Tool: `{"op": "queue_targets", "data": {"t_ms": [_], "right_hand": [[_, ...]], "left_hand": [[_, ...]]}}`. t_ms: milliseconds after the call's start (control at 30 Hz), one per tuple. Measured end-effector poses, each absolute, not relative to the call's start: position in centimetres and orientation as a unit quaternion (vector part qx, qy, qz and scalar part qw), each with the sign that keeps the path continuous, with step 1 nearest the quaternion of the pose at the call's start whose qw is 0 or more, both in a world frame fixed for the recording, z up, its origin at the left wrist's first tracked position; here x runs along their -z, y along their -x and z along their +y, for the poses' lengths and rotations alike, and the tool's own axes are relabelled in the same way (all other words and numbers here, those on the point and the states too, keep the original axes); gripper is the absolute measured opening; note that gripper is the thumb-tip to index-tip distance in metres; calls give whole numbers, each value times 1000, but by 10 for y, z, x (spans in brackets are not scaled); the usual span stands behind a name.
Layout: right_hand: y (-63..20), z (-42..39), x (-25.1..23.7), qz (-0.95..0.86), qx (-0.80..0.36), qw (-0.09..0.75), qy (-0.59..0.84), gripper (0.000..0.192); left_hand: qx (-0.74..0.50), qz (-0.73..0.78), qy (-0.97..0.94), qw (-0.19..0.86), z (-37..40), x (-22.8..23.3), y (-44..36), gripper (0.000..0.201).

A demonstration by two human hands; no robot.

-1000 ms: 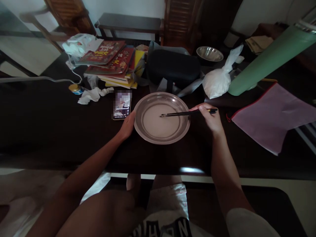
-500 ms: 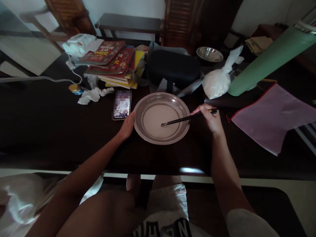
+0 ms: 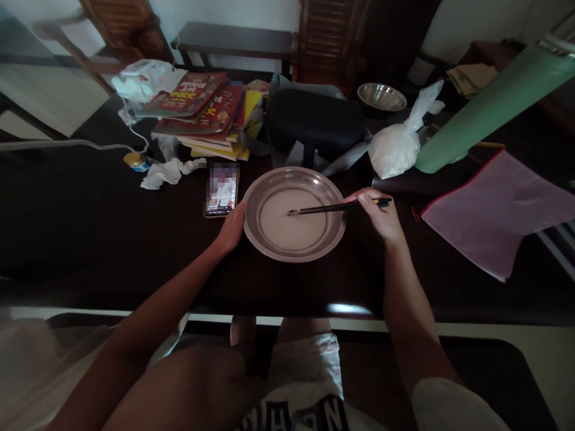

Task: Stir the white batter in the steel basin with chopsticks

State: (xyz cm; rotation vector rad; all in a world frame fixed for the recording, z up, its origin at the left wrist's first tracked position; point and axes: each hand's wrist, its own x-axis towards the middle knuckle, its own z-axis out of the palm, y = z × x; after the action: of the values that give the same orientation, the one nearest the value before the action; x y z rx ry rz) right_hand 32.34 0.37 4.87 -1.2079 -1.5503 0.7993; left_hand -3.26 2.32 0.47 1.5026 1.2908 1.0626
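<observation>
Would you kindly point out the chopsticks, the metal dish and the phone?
chopsticks [image 3: 327,208], head view, middle of the shafts.
metal dish [image 3: 265,242], head view, bare near-left rim.
phone [image 3: 221,191], head view, centre of the screen.
</observation>
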Motion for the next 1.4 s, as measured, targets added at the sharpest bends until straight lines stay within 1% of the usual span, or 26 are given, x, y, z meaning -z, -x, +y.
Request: {"op": "queue_targets", "data": {"t_ms": [67, 133, 233, 300, 433, 467, 533, 633, 733, 800, 900, 967, 1100, 1167, 1233, 1300, 1400], "right_hand": [[-325, 4, -48, -612, -314, 511, 516, 46], [-326, 5, -46, -595, -330, 519, 518, 47], [-325, 4, -46, -624, -358, 491, 491, 45], [-325, 4, -47, -640, -343, 487, 485, 42], [-326, 4, -47, -594, -326, 535, 505, 41], [-326, 4, -46, -588, -335, 535, 505, 42], [-325, 4, -47, -605, -354, 510, 498, 44], [-324, 4, -49, -642, -345, 475, 494, 45], [-325, 4, -48, -614, -321, 515, 505, 42], [-326, 5, -46, -595, -334, 528, 506, 42], [-326, 4, -46, -619, -359, 493, 495, 44], [-325, 4, -46, -636, -346, 482, 494, 43], [-327, 4, -46, -598, -323, 526, 512, 41], [-327, 5, -46, -595, -344, 522, 505, 42], [-326, 5, -46, -620, -358, 494, 493, 44], [-326, 5, -46, -638, -348, 480, 492, 44], [-328, 5, -45, -607, -331, 513, 510, 43]], "left_hand": [[-425, 518, -606, 429, 23, -6, 32, 47], [-423, 520, -608, 425, 23, -7, 32, 45], [-423, 526, -606, 421, 22, -8, 31, 43], [-422, 528, -605, 421, 22, -9, 31, 44], [-416, 529, -605, 426, 22, -10, 32, 46], [-415, 529, -604, 427, 22, -10, 32, 45], [-415, 530, -603, 427, 22, -11, 31, 45], [-418, 531, -603, 424, 22, -11, 31, 45], [-419, 529, -608, 418, 22, -10, 31, 45], [-416, 529, -614, 412, 22, -9, 32, 44], [-414, 530, -619, 407, 22, -8, 33, 43], [-417, 527, -617, 409, 22, -7, 33, 43], [-417, 528, -616, 410, 22, -7, 34, 42], [-415, 532, -616, 407, 22, -7, 34, 42], [-418, 532, -614, 407, 22, -7, 34, 43], [-423, 531, -608, 412, 22, -7, 33, 43], [-426, 533, -597, 422, 22, -7, 33, 42]]}}
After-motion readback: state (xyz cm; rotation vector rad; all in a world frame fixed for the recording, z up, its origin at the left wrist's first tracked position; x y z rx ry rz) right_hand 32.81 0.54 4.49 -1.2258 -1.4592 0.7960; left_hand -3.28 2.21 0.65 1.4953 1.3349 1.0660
